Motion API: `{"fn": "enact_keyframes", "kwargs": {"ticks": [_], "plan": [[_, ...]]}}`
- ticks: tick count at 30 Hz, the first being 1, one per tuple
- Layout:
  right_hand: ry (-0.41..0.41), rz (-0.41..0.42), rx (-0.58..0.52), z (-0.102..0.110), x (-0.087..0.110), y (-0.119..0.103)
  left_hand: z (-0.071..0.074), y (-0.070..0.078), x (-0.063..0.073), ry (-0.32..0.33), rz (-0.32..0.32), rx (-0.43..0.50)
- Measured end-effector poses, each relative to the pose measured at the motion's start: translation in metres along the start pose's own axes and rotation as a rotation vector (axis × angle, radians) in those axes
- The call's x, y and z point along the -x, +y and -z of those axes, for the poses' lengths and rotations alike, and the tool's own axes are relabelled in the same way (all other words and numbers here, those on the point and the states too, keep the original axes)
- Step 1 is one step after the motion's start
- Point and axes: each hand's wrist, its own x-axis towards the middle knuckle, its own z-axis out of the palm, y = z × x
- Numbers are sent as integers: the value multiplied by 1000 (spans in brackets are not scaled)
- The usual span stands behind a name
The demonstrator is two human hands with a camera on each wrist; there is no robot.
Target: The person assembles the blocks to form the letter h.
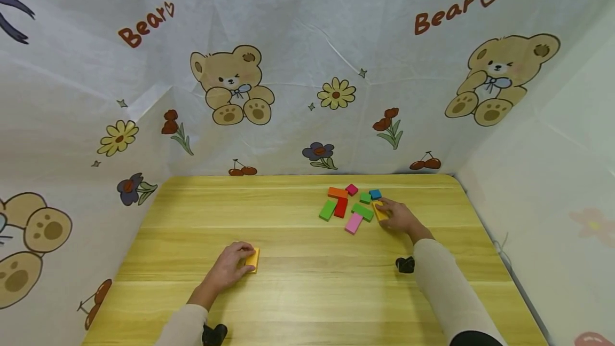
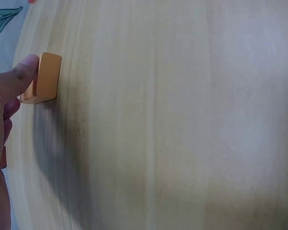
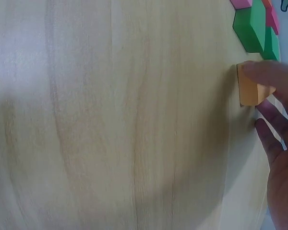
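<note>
On my feed the left hand (image 1: pixel 233 263) has thumb and fingers closed about the left yellow block (image 1: pixel 252 260), well apart from the cluster and towards the table's near left. That block's long axis runs front to back, its far end leaning slightly right. The right hand (image 1: pixel 397 215) pinches the right yellow block (image 1: pixel 379 211) at the cluster's right edge, fingers at the far end, thumb at the near one; its long axis also runs away from me, the far end leaning left.

I'd judge the step in hand to be gripping, one block per hand. The next move, I think, calls for a firm pinch on the right, drawn outward so the neighbours stay unmoved. Whether that block touches the long green block (image 1: pixel 362 211) beside it, I can't quite tell; the hand covers too much.

Further out, the pink block (image 1: pixel 354 223) slants up to the long green one, the small green block (image 1: pixel 365 197) and blue block (image 1: pixel 375 194) sit just beyond, and the red block (image 1: pixel 340 207) and orange block (image 1: pixel 338 193) lie left, all on the wooden table (image 1: pixel 307 298).
</note>
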Motion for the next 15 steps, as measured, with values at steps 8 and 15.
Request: {"fn": "enact_keyframes", "kwargs": {"ticks": [8,15], "plan": [[4,-28,-85,-1,-2,5,0,0,2,9,-9,-9],[18,-34,-93,-3,-3,6,3,0,0,-49,3,-13]]}}
